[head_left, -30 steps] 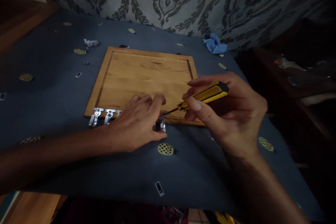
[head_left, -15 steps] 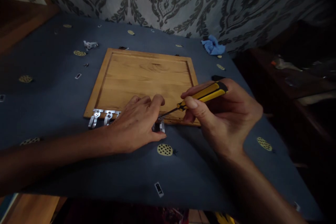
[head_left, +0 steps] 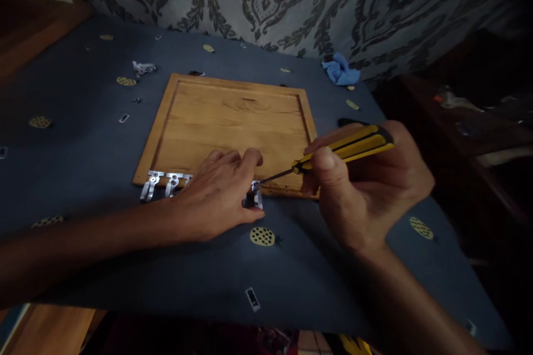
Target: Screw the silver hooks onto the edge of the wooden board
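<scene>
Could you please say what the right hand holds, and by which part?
The right hand holds a thin-shafted yellow-and-black screwdriver by its handle.

There was one screwdriver (head_left: 350, 147) and one wooden panel (head_left: 233, 122). Two metal hinges (head_left: 172, 182) showed clearly along the panel's near edge, two partly hidden hinges (head_left: 257, 195) sat there too, and one loose hinge (head_left: 144, 69) lay apart: at least five, since any fully covered ones could not be counted. One blue cloth (head_left: 342, 71) lay on the one surface (head_left: 200, 283).
</scene>
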A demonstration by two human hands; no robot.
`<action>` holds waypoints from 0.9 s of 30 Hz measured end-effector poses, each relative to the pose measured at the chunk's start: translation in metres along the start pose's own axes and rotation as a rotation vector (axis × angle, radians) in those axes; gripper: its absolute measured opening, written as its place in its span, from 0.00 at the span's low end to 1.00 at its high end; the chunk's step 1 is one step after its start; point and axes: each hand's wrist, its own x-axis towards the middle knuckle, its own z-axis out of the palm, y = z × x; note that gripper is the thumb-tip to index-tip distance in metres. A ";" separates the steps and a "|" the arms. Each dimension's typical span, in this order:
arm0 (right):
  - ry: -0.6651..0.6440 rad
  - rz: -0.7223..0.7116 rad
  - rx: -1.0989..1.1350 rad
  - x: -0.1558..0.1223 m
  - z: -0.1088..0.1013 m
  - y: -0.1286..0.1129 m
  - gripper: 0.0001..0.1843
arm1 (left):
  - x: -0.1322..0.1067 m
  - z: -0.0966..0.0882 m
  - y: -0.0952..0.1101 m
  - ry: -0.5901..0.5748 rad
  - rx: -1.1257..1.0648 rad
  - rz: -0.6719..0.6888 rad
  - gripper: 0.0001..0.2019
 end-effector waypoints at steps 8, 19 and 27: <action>-0.025 0.059 0.034 -0.003 0.001 0.001 0.13 | 0.000 -0.001 0.001 0.002 0.008 -0.009 0.29; -0.125 0.109 0.018 0.005 -0.004 -0.002 0.13 | 0.001 -0.001 0.001 -0.008 -0.010 0.002 0.27; -0.375 0.054 -0.003 0.017 -0.017 -0.005 0.06 | -0.001 0.001 -0.001 0.007 -0.023 0.014 0.28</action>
